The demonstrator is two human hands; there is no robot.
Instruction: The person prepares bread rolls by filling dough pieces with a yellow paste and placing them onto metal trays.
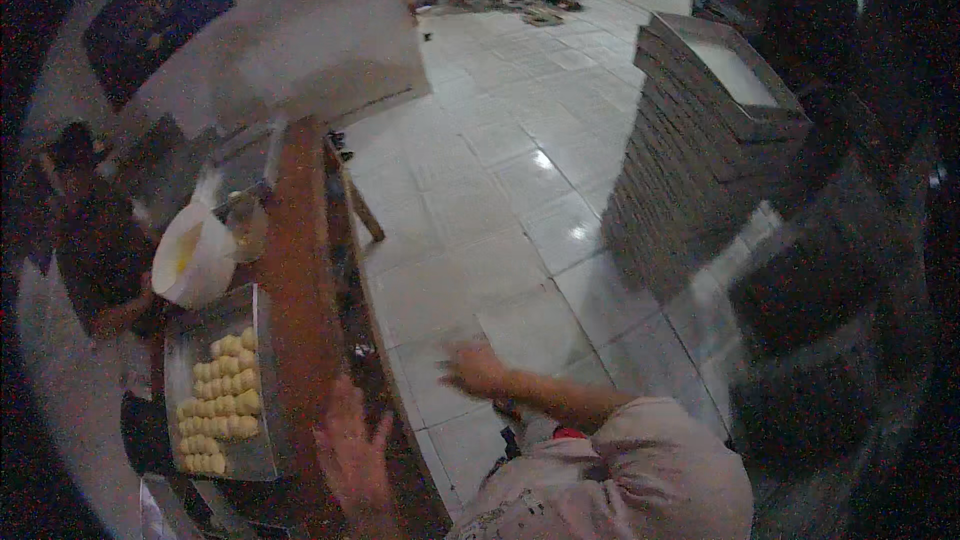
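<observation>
My left hand (pixel 355 445) is held with fingers apart over the right edge of the brown worktop (pixel 290 250), holding nothing. Just left of it lies a metal tray (pixel 262 370) with several rows of pale dough balls (pixel 220 390). My right hand (pixel 475 370) is out in front of my body, above the tiled floor, blurred but with loose fingers and nothing visible in it. Behind the tray sits a white bowl (pixel 205 275) with something yellow inside.
A person in dark clothing (pixel 95 250) stands at the worktop's far left side, by the bowl. Tall stacked trays (pixel 680 170) stand on the white tiled floor (pixel 490 170) to the right. A pale wall (pixel 320 10) rises beyond the worktop.
</observation>
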